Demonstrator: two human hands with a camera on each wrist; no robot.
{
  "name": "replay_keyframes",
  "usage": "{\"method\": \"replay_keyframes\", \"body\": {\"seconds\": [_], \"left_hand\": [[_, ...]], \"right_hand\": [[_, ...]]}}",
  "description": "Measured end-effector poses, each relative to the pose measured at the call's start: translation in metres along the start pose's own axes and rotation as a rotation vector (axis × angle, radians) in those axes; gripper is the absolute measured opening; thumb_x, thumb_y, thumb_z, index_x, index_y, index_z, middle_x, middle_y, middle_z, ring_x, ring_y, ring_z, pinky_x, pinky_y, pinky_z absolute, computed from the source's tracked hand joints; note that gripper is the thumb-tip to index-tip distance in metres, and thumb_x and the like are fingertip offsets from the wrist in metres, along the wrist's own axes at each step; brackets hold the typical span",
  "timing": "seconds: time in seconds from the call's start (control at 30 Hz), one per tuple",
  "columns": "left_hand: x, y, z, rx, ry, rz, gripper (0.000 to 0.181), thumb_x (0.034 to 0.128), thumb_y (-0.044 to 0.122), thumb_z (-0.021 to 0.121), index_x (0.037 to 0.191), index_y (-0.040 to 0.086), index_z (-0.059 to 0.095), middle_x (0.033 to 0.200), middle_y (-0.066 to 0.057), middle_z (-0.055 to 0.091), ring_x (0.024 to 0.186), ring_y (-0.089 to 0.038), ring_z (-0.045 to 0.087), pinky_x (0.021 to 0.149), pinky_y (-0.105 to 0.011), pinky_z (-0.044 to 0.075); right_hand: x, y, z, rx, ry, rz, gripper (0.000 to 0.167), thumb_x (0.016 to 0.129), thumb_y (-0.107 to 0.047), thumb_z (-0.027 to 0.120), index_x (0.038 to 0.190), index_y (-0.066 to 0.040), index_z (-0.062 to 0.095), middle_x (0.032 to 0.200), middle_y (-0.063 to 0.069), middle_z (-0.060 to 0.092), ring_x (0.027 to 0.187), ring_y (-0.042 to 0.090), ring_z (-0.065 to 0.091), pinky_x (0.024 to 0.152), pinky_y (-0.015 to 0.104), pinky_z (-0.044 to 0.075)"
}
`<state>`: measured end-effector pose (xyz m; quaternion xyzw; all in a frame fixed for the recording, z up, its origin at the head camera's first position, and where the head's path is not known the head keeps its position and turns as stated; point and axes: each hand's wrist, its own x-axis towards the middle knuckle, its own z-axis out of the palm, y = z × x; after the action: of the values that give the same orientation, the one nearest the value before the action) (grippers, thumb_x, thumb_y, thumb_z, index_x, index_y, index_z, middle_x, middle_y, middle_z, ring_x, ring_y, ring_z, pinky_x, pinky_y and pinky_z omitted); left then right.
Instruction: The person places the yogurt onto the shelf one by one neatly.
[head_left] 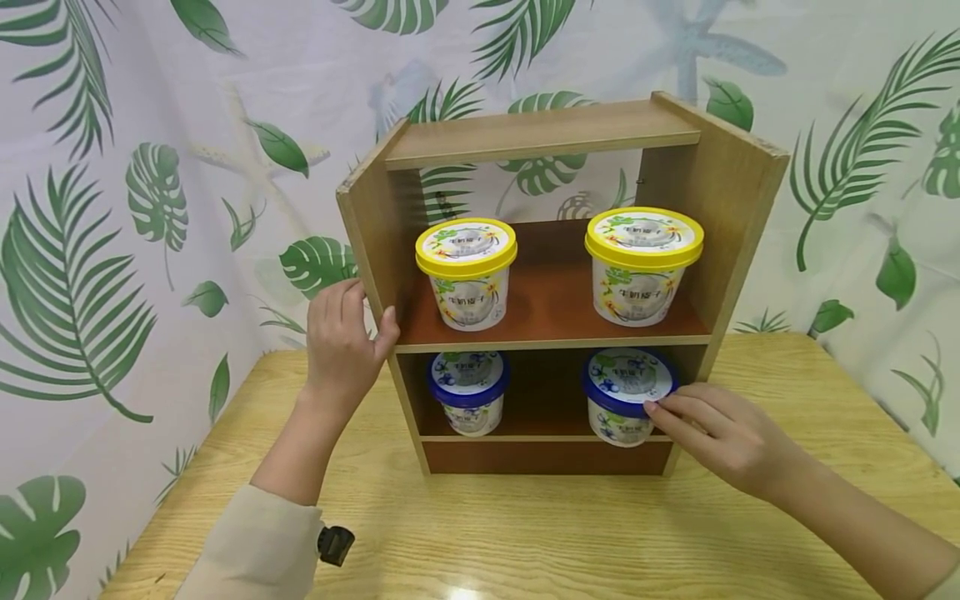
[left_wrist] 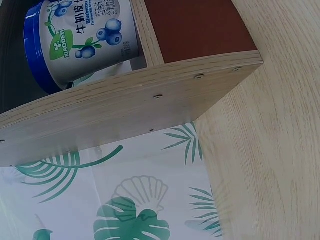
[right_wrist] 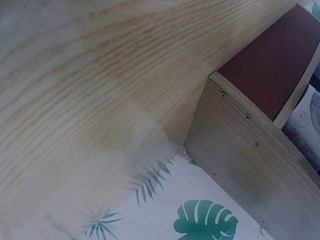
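A small wooden shelf unit [head_left: 551, 342] stands on the table and holds tubs on two levels. My left hand [head_left: 341, 337] grips its left side panel, the thumb at the front edge. At the lower right, my right hand [head_left: 727, 433] pinches the lid rim of a blue-lidded tub [head_left: 618, 421], whose front reaches the shelf edge. Another blue-lidded tub [head_left: 474, 417], printed with blueberries, stands at the lower left. Above them are two yellow-lidded tubs, one on the left [head_left: 471, 300] and one on the right [head_left: 636, 296]. Neither wrist view shows a hand.
The wood-grain table [head_left: 525, 533] extends in front of the unit and to both sides. A leaf-patterned cloth [head_left: 247, 192] hangs close behind it and along the left. The unit's outer side panel [right_wrist: 245, 165] fills part of the right wrist view.
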<state>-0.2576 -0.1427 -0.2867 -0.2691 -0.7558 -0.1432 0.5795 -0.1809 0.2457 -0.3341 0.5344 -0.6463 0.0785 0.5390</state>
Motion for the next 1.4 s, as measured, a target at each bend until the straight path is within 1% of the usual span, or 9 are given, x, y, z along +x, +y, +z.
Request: {"method": "replay_keyframes", "body": {"seconds": [0.17, 0.27, 0.4, 0.63, 0.93, 1.03, 1.17, 1.27, 1.4], "left_hand": [[0.0010, 0.0005, -0.0004, 0.002, -0.001, 0.006, 0.034, 0.0888, 0.021, 0.052, 0.097, -0.012, 0.051, 0.095, -0.027, 0.057, 0.090, -0.040, 0.055, 0.080, -0.048, 0.045], [0.0017, 0.0009, -0.0002, 0.001, 0.001, 0.013, 0.034, 0.0888, 0.021, 0.052, 0.097, -0.012, 0.051, 0.095, -0.027, 0.057, 0.090, -0.040, 0.055, 0.080, -0.048, 0.045], [0.0016, 0.0009, 0.0000, 0.001, 0.002, 0.016, 0.034, 0.0885, 0.021, 0.052, 0.097, -0.012, 0.051, 0.095, -0.027, 0.057, 0.090, -0.040, 0.055, 0.080, -0.048, 0.046], [0.0002, 0.0006, -0.0005, 0.005, -0.010, 0.005, 0.034, 0.0878, 0.021, 0.053, 0.098, -0.012, 0.051, 0.096, -0.027, 0.058, 0.091, -0.040, 0.055, 0.080, -0.048, 0.046], [-0.0009, 0.0011, -0.0006, 0.004, -0.005, -0.001, 0.034, 0.0871, 0.020, 0.054, 0.098, -0.012, 0.052, 0.095, -0.027, 0.058, 0.091, -0.040, 0.055, 0.080, -0.048, 0.046], [-0.0012, 0.0016, -0.0009, -0.001, -0.004, -0.007, 0.034, 0.0868, 0.020, 0.054, 0.098, -0.012, 0.052, 0.096, -0.027, 0.058, 0.091, -0.040, 0.055, 0.080, -0.048, 0.045], [-0.0016, 0.0008, -0.0005, -0.003, 0.000, -0.011, 0.034, 0.0870, 0.020, 0.054, 0.098, -0.012, 0.051, 0.096, -0.027, 0.058, 0.092, -0.040, 0.055, 0.080, -0.048, 0.045], [-0.0019, -0.0010, 0.0005, -0.002, 0.012, -0.001, 0.034, 0.0876, 0.020, 0.054, 0.098, -0.012, 0.051, 0.095, -0.027, 0.058, 0.090, -0.040, 0.055, 0.079, -0.048, 0.046], [-0.0013, -0.0034, 0.0020, -0.003, 0.021, 0.015, 0.038, 0.0926, 0.026, 0.048, 0.097, -0.012, 0.051, 0.094, -0.026, 0.058, 0.089, -0.040, 0.055, 0.078, -0.048, 0.046]], "right_hand": [[0.0014, 0.0002, 0.0009, -0.005, 0.008, 0.016, 0.031, 0.098, -0.004, 0.044, 0.084, 0.007, 0.069, 0.075, 0.015, 0.065, 0.064, 0.025, 0.058, 0.056, 0.033, 0.048], [0.0013, 0.0004, 0.0014, -0.006, 0.010, 0.008, 0.031, 0.098, -0.003, 0.043, 0.082, 0.007, 0.069, 0.074, 0.015, 0.065, 0.063, 0.025, 0.058, 0.055, 0.034, 0.048], [-0.0006, -0.0002, 0.0017, -0.004, -0.011, -0.008, 0.032, 0.098, -0.002, 0.042, 0.083, 0.006, 0.069, 0.075, 0.014, 0.066, 0.064, 0.024, 0.059, 0.055, 0.034, 0.048], [-0.0034, -0.0015, 0.0030, -0.014, -0.051, 0.009, 0.033, 0.098, -0.002, 0.041, 0.086, 0.005, 0.070, 0.077, 0.013, 0.066, 0.066, 0.024, 0.059, 0.057, 0.034, 0.048], [-0.0019, -0.0014, 0.0060, -0.038, -0.040, 0.041, 0.033, 0.098, -0.002, 0.041, 0.084, 0.008, 0.070, 0.074, 0.014, 0.064, 0.063, 0.024, 0.058, 0.057, 0.034, 0.049], [-0.0025, -0.0018, 0.0061, -0.029, -0.036, 0.036, 0.032, 0.098, -0.002, 0.042, 0.085, 0.007, 0.070, 0.074, 0.013, 0.065, 0.063, 0.024, 0.058, 0.056, 0.034, 0.048], [-0.0037, -0.0011, 0.0073, -0.017, -0.014, 0.016, 0.030, 0.098, -0.006, 0.046, 0.085, 0.007, 0.070, 0.074, 0.014, 0.065, 0.062, 0.024, 0.058, 0.055, 0.034, 0.048], [-0.0042, 0.0001, 0.0090, -0.012, 0.002, 0.019, 0.031, 0.097, -0.012, 0.050, 0.083, 0.007, 0.071, 0.073, 0.014, 0.066, 0.060, 0.024, 0.058, 0.054, 0.035, 0.048], [-0.0005, 0.0002, 0.0088, -0.012, 0.011, 0.038, 0.035, 0.096, -0.017, 0.051, 0.080, 0.007, 0.071, 0.072, 0.014, 0.066, 0.059, 0.024, 0.058, 0.053, 0.035, 0.048]]}}
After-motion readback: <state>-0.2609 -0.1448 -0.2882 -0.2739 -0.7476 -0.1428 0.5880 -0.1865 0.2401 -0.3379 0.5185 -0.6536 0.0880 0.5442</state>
